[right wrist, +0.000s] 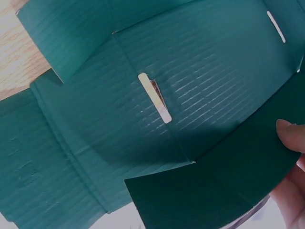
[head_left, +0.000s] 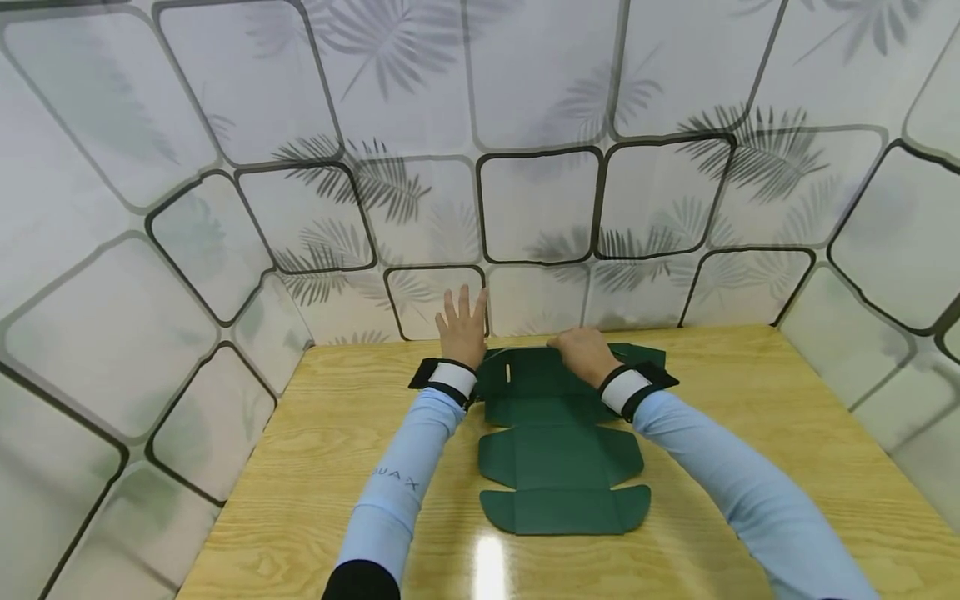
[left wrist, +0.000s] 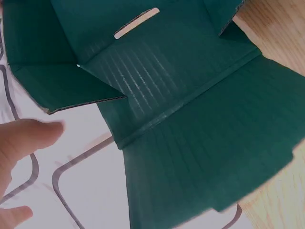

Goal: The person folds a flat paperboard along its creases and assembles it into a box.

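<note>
A dark green cardboard box blank (head_left: 562, 458) lies unfolded on the table, its rounded side flaps spread toward the near side. At its far end my right hand (head_left: 588, 354) pinches the edge of a panel. In the right wrist view the thumb (right wrist: 291, 136) lies on that panel's inner face, with fingers behind it. My left hand (head_left: 463, 329) is spread beside the far left corner, holding nothing. The left wrist view shows its thumb (left wrist: 35, 136) apart from a raised side flap (left wrist: 62, 88). Narrow slots (right wrist: 155, 98) cut through the cardboard along its creases.
The light wood table (head_left: 360, 450) meets a patterned curtain (head_left: 536, 208) just beyond the blank. More of the same curtain encloses the left and right sides. A bright reflection sits on the tabletop near the front.
</note>
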The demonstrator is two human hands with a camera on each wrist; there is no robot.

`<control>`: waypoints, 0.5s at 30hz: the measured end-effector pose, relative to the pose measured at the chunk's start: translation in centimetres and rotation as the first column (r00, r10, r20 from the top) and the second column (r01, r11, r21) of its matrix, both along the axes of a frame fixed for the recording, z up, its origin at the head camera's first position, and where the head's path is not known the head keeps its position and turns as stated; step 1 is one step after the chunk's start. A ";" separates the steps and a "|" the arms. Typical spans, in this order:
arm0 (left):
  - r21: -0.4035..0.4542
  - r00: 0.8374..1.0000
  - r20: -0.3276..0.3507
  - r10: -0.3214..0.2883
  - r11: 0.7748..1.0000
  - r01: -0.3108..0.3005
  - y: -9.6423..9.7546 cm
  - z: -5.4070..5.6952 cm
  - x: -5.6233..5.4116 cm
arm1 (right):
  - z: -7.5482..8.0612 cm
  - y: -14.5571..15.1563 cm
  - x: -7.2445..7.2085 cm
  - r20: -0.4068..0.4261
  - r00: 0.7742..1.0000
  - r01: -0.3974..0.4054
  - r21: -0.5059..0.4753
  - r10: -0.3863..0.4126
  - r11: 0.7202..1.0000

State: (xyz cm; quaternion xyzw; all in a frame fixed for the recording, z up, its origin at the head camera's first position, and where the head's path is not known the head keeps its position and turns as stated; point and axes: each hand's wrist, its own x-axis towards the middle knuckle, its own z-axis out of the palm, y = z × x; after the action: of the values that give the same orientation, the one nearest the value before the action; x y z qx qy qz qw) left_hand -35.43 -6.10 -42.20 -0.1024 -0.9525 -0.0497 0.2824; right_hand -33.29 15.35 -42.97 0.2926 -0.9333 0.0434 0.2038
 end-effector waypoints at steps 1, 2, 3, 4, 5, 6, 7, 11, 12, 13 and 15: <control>-0.018 0.999 0.038 -0.011 1.000 0.012 0.0 -0.1 0.0 | 0.0 -0.1 0.0 0.000 1.000 -0.001 0.000 0.001 1.000; -0.038 0.997 0.071 -0.020 0.999 0.023 0.1 -0.1 0.0 | 0.0 -0.1 0.0 -0.002 1.000 -0.002 -0.001 0.002 1.000; -0.057 0.995 0.099 -0.029 0.998 0.035 0.3 -0.1 0.1 | -0.1 -0.1 -0.1 -0.008 1.000 -0.002 -0.002 0.002 1.000; -0.074 0.992 0.121 -0.040 0.996 0.049 0.5 -0.1 0.2 | -0.2 -0.2 -0.1 -0.018 1.000 -0.002 0.000 0.002 1.000; -0.094 0.988 0.143 -0.050 0.994 0.064 0.8 -0.1 0.4 | -0.2 -0.2 -0.1 -0.027 1.000 -0.003 -0.002 0.003 1.000; -0.104 0.984 0.164 -0.066 0.991 0.084 1.0 0.0 0.5 | -0.3 -0.2 -0.1 -0.037 0.999 -0.006 -0.003 0.006 1.000; -0.114 0.980 0.181 -0.083 0.988 0.105 1.3 0.0 0.7 | -0.4 -0.2 0.0 -0.050 0.999 -0.009 -0.002 0.009 1.000; -0.146 0.952 0.244 -0.183 0.964 0.222 2.3 0.0 1.2 | -0.7 -0.3 0.1 -0.095 0.995 -0.027 -0.006 0.026 1.000; -0.142 0.942 0.255 -0.217 0.956 0.259 2.4 0.0 1.2 | -0.7 -0.3 0.2 -0.103 0.994 -0.031 -0.011 0.030 0.999; -0.146 0.934 0.257 -0.248 0.946 0.291 2.6 -0.1 1.3 | -0.7 -0.3 0.2 -0.108 0.994 -0.034 -0.014 0.032 0.999; -0.148 0.915 0.259 -0.308 0.924 0.353 2.9 -0.5 1.2 | -0.6 -0.3 0.4 -0.111 0.993 -0.035 -0.020 0.033 0.999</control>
State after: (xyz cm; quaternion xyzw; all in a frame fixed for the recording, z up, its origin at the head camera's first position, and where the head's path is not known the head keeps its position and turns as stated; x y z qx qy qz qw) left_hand -34.23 -3.23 -42.72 -0.2829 -0.9478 -0.0164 0.1460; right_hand -32.93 15.09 -43.60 0.3081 -0.9149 0.0406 0.2578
